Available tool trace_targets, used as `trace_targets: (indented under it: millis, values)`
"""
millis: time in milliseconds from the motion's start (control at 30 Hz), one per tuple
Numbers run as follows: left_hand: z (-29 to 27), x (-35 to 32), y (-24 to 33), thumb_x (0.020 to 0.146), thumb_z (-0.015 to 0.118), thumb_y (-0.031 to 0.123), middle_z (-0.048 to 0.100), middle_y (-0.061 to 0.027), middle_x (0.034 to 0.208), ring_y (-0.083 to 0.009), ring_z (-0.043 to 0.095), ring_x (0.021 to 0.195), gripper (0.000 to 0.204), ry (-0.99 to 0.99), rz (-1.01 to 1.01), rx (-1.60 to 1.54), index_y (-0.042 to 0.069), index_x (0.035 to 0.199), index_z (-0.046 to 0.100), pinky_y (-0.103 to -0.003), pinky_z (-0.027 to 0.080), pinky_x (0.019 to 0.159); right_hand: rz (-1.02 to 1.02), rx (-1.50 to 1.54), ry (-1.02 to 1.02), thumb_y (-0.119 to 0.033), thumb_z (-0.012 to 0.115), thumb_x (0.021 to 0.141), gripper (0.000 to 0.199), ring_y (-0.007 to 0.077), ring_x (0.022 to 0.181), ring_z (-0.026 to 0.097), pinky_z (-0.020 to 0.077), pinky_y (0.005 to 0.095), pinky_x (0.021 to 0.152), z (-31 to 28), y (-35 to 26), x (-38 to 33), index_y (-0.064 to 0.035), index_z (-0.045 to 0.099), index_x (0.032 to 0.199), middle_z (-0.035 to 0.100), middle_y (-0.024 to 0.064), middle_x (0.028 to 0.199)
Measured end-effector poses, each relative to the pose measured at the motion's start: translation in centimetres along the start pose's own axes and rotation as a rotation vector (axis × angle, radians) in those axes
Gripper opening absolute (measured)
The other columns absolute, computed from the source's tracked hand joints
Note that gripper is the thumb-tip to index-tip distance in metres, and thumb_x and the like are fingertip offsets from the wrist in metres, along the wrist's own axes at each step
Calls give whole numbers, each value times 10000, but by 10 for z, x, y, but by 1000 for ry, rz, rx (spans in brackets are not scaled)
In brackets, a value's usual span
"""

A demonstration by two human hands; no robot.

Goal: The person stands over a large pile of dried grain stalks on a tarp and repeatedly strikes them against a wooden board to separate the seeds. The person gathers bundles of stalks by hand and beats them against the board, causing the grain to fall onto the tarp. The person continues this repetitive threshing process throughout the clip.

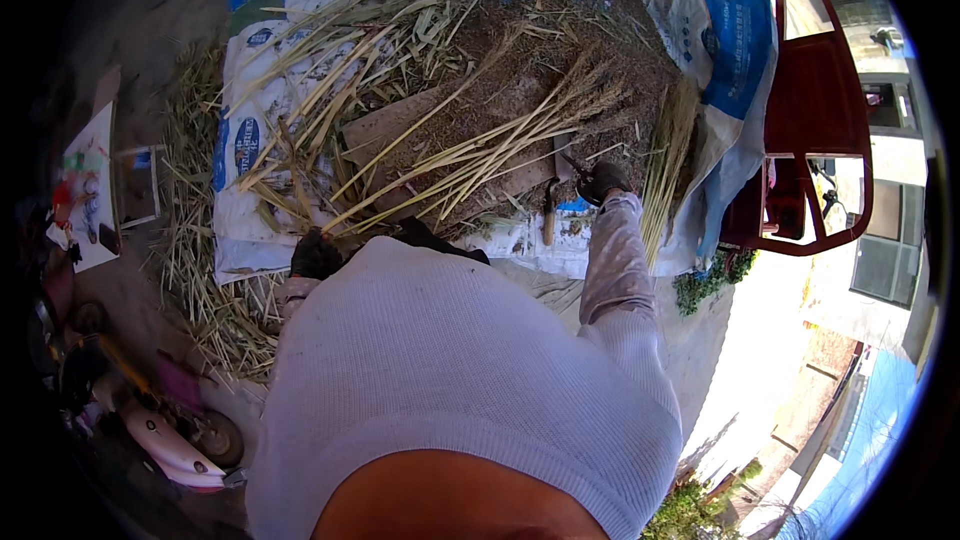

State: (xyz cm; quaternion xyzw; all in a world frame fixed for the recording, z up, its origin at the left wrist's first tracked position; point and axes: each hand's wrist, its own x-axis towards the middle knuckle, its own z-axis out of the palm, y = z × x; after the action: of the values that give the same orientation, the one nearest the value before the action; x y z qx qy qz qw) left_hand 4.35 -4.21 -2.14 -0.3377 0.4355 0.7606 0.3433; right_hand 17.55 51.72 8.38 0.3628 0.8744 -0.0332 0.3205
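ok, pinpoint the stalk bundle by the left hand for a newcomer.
Find the white-and-blue sacking, then the left hand at its near edge. From there, the stalk bundle slants rightward and away to brushy seed heads; the far-right bundle runs nearly straight away.

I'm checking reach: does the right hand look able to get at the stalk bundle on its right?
Probably yes: the right hand is just left of the stalk bundle, with nothing solid visible between them. It seems to hold a bladed tool, which might hamper a grasp.

grey ground | sunlit pale wall | dark window | blue sky
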Motion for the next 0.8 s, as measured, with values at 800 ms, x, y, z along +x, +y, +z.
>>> trace_targets:
  millis: [800]
  values:
    - [-15,1,12,850,541,240,483,-17,580,-140,445,466,196,109,-110,-100,72,751,521,-270,393,436,-748,976,-553,-292,671,735,404,280,810,577,458,349,706,216,-344,-134,-35,511,1004,586,176,870]
